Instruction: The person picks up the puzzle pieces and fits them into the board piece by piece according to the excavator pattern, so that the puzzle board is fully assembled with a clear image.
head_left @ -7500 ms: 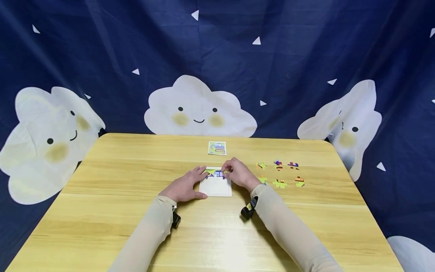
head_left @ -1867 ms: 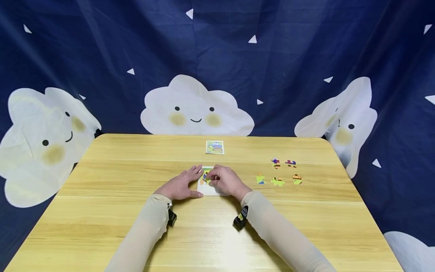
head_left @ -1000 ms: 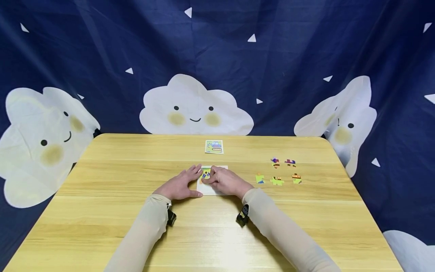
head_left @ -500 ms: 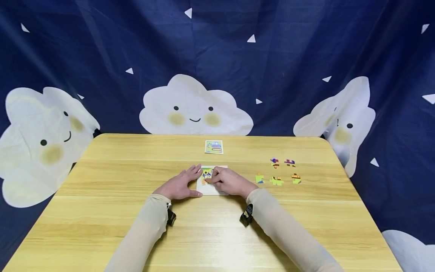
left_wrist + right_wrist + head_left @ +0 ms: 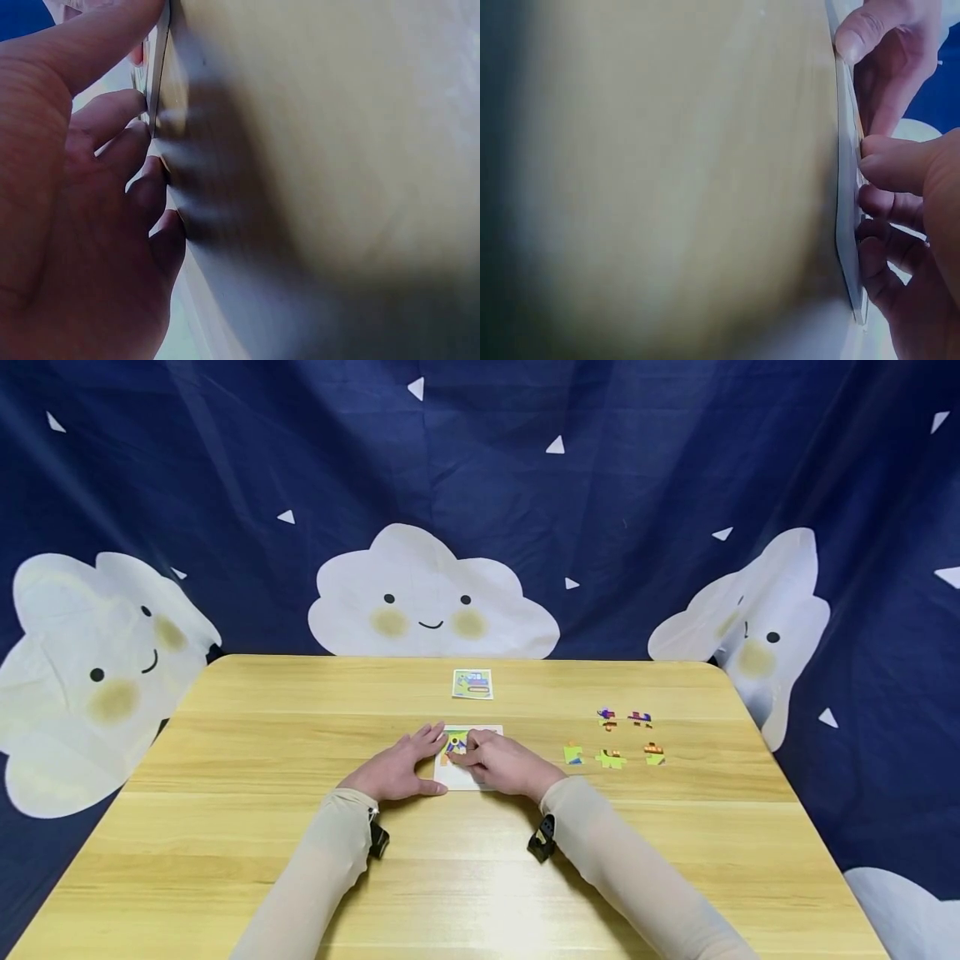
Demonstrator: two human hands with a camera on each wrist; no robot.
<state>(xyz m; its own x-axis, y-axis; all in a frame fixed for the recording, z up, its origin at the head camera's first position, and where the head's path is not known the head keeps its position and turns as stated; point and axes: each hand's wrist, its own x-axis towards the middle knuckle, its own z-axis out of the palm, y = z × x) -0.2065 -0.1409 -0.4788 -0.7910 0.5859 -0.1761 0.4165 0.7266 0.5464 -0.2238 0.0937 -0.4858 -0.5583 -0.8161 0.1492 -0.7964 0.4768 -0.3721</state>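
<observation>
A white puzzle board (image 5: 472,781) lies flat on the table, with colourful jigsaw pieces in its upper part. My left hand (image 5: 397,768) rests along the board's left edge, fingers stretched and thumb at the near corner. In the left wrist view its fingertips (image 5: 171,225) touch the table beside the board. My right hand (image 5: 510,762) is over the board, its thumb and curled fingers at a yellow-green and blue jigsaw piece (image 5: 455,745) on the left side. In the right wrist view the thumb (image 5: 892,163) presses down at the board's surface; the hand partly hides the upper-row pieces.
Several loose jigsaw pieces (image 5: 611,760) lie in two rows on the table, right of the board. Behind the board is a small picture card (image 5: 472,684) showing a vehicle. A dark blue curtain (image 5: 480,460) with clouds hangs beyond the table's far edge.
Since the earliest frame, the far-left loose piece has left the right-hand group, and a piece now sits lower left on the board. My right hand has moved left; lately its fingers shift only slightly.
</observation>
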